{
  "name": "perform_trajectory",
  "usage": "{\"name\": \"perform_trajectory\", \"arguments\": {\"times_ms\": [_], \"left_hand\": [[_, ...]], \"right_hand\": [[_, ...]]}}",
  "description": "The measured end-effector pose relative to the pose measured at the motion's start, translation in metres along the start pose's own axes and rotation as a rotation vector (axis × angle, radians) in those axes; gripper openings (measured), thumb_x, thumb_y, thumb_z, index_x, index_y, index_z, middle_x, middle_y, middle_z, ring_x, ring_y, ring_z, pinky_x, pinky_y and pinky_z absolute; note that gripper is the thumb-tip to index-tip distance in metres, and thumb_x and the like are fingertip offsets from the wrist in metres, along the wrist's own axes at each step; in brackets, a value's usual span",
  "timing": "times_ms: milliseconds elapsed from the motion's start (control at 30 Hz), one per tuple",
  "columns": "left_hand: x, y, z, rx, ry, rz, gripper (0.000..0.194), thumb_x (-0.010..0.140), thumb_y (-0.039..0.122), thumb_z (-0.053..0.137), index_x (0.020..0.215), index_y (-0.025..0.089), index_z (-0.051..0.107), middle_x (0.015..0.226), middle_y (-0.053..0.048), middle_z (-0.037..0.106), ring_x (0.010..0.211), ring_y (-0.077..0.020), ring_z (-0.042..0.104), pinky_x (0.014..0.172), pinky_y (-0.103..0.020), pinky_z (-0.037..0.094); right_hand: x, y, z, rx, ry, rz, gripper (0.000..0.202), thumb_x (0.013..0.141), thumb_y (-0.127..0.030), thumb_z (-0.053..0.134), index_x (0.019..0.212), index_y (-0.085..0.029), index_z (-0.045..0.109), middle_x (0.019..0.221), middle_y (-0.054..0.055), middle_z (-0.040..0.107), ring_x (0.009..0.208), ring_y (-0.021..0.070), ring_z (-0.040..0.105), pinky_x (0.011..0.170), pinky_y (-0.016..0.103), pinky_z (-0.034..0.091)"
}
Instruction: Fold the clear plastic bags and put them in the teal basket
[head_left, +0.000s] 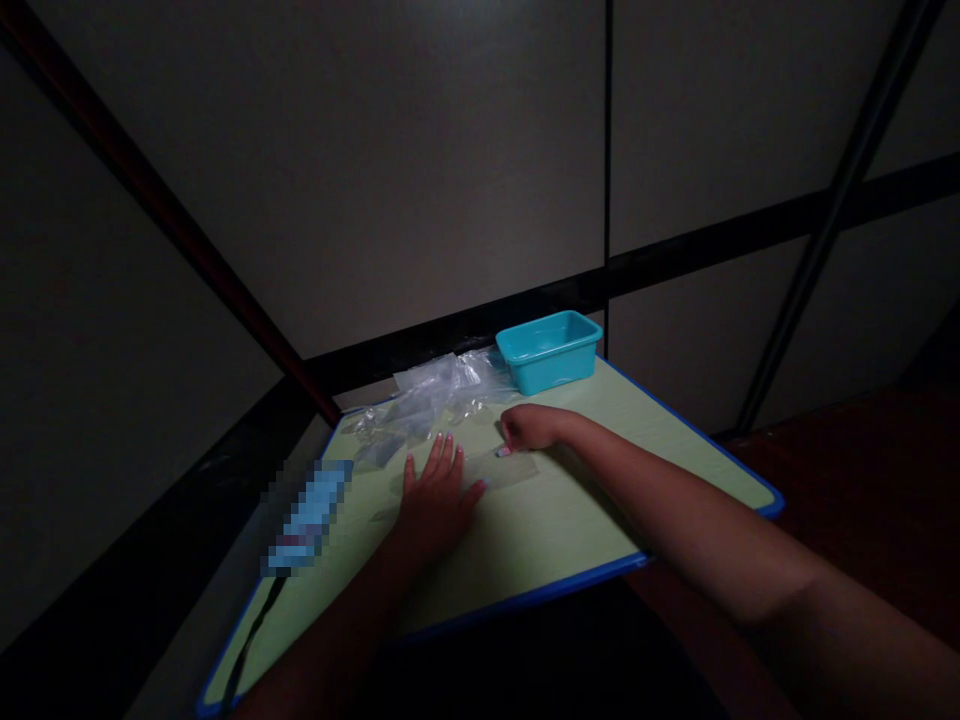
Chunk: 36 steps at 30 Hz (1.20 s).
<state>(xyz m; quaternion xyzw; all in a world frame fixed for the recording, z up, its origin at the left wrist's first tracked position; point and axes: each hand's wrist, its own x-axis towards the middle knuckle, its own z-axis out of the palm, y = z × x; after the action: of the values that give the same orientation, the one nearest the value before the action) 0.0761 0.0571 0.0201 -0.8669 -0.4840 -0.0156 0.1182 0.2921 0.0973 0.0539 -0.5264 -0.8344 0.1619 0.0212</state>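
- Table (600,520): pale green top with blue edging, set against a panelled wall (465,180); lighting dim.
- Dark cord (255,630): at the left edge of the table, running from near the blurred item toward the near left corner.
- Blurred item (315,510): blue, pixelated, at the left edge; its long axis slants away from the viewer and to the right. Identity cannot be determined.
- Left hand (437,492): palm down, fingers spread and extended, pointing away from the viewer, thumb out to the right. It presses on the clear sheet and grasps nothing visible.
- Crumpled clear plastic (450,388): heaped along the far side, beyond the left hand, reaching the basin.
- Clear sheet (519,473): thin plastic, lying flat mid-table, partly under the left hand. Long axis runs left to right, roughly along the near table edge; right end points toward the right side of the table. Left end unclear.
- Right hand (529,426): above the sheet's right part, fingers curled inward, tips to the left. Whether they grip anything cannot be told.
- Turquoise basin (556,366): upright at the far edge, beyond the right hand, long axis left to right.
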Motion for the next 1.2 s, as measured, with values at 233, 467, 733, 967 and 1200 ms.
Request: {"name": "perform_trajectory", "arguments": {"times_ms": [233,467,733,967,1200], "left_hand": [[0.024,0.012,0.007,-0.125,-0.098,0.008,0.076,0.089,0.058,0.028,0.143,0.004,0.024,0.151,-0.019,0.013,0.14,-0.0282,0.012,0.108,-0.052,0.022],[0.01,0.008,-0.004,-0.147,0.146,-0.016,0.08,0.086,0.057,0.036,0.145,0.006,0.018,0.153,-0.018,0.009,0.141,-0.0285,0.008,0.111,-0.051,0.014],[0.004,0.012,0.01,-0.169,-0.045,0.102,0.068,0.09,0.051,0.033,0.144,0.011,0.024,0.151,-0.015,0.019,0.14,-0.0286,0.015,0.108,-0.055,0.018],[0.009,0.006,0.0,-0.187,0.072,-0.039,0.074,0.09,0.052,0.029,0.146,0.007,0.013,0.153,-0.015,0.006,0.142,-0.0268,0.005,0.109,-0.054,0.015],[0.01,0.007,0.014,-0.214,-0.138,-0.016,0.069,0.092,0.053,0.025,0.145,0.009,0.019,0.152,-0.015,0.011,0.141,-0.0275,0.013,0.106,-0.057,0.022]], "right_hand": [[0.005,0.001,0.009,0.073,0.129,0.044,0.026,0.078,-0.031,0.064,0.095,-0.012,0.066,0.091,0.009,0.069,0.073,0.0145,0.056,0.059,0.021,0.036],[0.006,0.003,0.016,0.15,0.179,0.011,0.023,0.076,-0.021,0.063,0.098,-0.013,0.063,0.079,0.004,0.066,0.064,0.012,0.051,0.058,0.02,0.033],[0.006,0.005,0.015,0.222,0.173,-0.017,0.018,0.078,-0.021,0.061,0.092,-0.01,0.064,0.077,0.003,0.064,0.064,0.0107,0.049,0.059,0.02,0.033],[0.006,0.005,0.018,0.229,0.183,-0.019,0.018,0.083,-0.028,0.057,0.091,-0.011,0.062,0.075,0.002,0.062,0.062,0.01,0.047,0.056,0.02,0.031],[0.008,0.006,0.02,0.228,0.177,-0.004,0.017,0.085,-0.026,0.054,0.092,-0.012,0.06,0.067,0.0,0.059,0.058,0.0096,0.045,0.055,0.02,0.029]]}}
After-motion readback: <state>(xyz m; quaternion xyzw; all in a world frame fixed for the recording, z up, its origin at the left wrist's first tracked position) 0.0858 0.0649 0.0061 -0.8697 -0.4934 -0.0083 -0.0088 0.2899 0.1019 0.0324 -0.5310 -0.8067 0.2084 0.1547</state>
